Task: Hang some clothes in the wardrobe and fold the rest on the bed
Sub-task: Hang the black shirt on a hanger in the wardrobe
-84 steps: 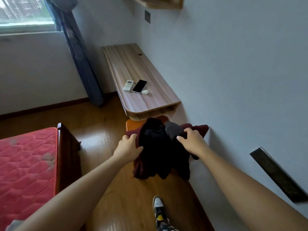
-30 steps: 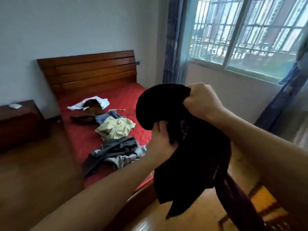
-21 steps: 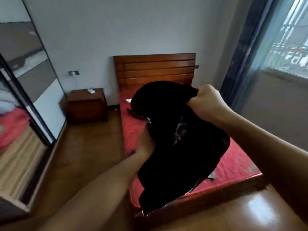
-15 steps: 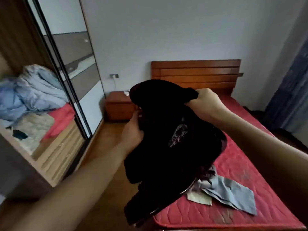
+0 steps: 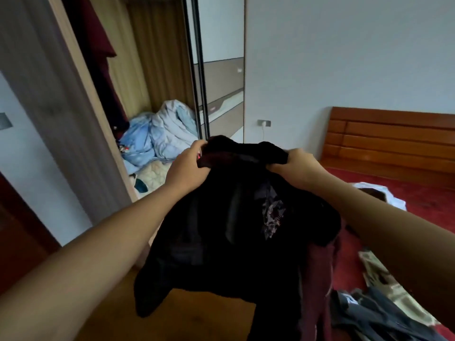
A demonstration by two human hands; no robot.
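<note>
Head view, left hand [image 5: 187, 166]: I am clenching my fingers over the top edge of the black garment [image 5: 221, 230].
Right hand [image 5: 295, 166]: I am gripping the same edge, fingers curled into the cloth.
Black garment: it is hanging in the air below both sets of fingers, with a maroon garment [image 5: 320, 279] dangling under it, below my right fingers.
Wardrobe [image 5: 152, 70]: it is standing open beyond my left fingers, with a dark red piece [image 5: 93, 45] hanging high inside.
Bed [image 5: 430, 205]: it is lying right of my right fingers, with loose clothes [image 5: 369, 311] sprawling unfolded below them.
Progress: I am judging the task as barely started. This bundle is waiting to be hung or folded, and the bed pile is awaiting folding.
</note>
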